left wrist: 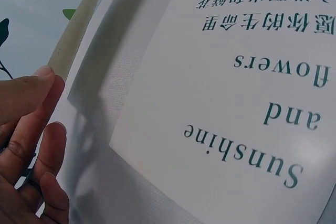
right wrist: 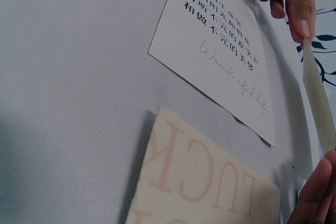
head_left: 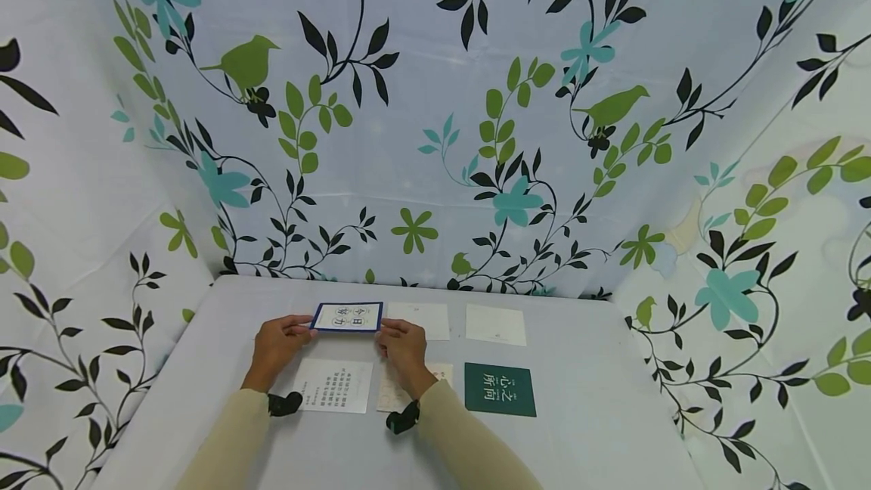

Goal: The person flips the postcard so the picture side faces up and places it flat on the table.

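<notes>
A white card with a blue border and dark Chinese characters (head_left: 350, 317) is tilted up above the table at its far left. My left hand (head_left: 277, 350) pinches its left edge between thumb and fingers. At the opposite edge, my right hand (head_left: 406, 354) pinches the lower right corner. The left wrist view shows the card's pale back (left wrist: 79, 30) at a steep angle beside the left fingers. Below the hands lies a white card printed with "Sunshine and flowers" (head_left: 336, 386). A cream card with pink "LUCK" lettering (right wrist: 205, 177) is partly hidden under my right forearm.
Two nearly blank off-white cards lie in the back row, one just right of the held card (head_left: 425, 320) and another farther right (head_left: 495, 325). A dark green card with white characters (head_left: 500, 390) lies front right. A patterned curtain (head_left: 415, 134) rises behind the white table (head_left: 585, 414).
</notes>
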A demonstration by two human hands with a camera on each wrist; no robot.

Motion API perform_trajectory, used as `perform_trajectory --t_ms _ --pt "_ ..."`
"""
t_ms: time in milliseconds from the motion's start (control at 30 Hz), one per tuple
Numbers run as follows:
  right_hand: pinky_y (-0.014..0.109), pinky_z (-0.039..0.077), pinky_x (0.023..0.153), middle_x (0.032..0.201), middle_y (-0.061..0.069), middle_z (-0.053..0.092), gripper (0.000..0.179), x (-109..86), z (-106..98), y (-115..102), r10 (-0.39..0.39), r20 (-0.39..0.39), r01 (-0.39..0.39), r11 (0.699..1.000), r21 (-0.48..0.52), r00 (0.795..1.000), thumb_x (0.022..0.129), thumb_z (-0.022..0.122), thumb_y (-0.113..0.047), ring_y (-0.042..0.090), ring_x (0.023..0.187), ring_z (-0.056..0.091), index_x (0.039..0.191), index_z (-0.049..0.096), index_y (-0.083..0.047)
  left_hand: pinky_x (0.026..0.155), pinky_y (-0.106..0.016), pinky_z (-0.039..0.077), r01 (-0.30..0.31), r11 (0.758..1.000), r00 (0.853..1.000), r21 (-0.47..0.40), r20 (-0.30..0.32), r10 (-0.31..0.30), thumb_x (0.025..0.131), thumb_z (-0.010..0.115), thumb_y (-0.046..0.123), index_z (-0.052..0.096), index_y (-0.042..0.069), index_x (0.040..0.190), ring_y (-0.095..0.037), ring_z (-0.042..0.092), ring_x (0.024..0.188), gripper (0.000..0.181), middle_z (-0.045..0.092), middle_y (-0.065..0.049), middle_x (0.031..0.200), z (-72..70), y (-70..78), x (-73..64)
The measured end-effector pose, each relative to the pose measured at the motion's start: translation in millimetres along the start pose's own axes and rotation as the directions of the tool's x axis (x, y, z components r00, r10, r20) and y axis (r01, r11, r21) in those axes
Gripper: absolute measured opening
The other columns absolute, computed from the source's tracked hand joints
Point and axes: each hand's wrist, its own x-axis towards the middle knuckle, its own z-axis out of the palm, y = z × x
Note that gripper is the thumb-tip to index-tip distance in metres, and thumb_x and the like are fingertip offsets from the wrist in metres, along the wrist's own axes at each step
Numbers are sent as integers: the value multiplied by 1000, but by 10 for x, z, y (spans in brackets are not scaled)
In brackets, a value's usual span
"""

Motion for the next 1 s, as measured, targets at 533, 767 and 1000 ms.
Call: perform_trajectory --t_ms 533,767,1000 --pt "26 53 58 89 9 80 24 -9 18 68 -19 -16 20 1000 24 1000 87 78 5 14 68 66 109 80 -3 93 -42 50 1 1000 998 7 -67 -1 94 79 16 79 5 119 -31 74 105 27 83 -11 100 28 -34 -26" --pt "23 55 55 93 9 80 22 -21 24 63 11 0 -11 1000 18 1000 90 74 6 11 63 67 110 80 -2 83 -33 50 -26 999 994 44 -109 30 92 80 16 81 6 114 -25 74 96 24 83 -9 96 41 -70 0" --pt "27 61 62 105 8 80 22 -16 14 59 64 31 -63 998 -32 997 96 71 -2 13 66 74 116 80 -7 78 -32 47 -51 996 987 74 -151 62 91 80 15 82 6 112 -20 69 85 23 82 -8 91 36 -75 9"
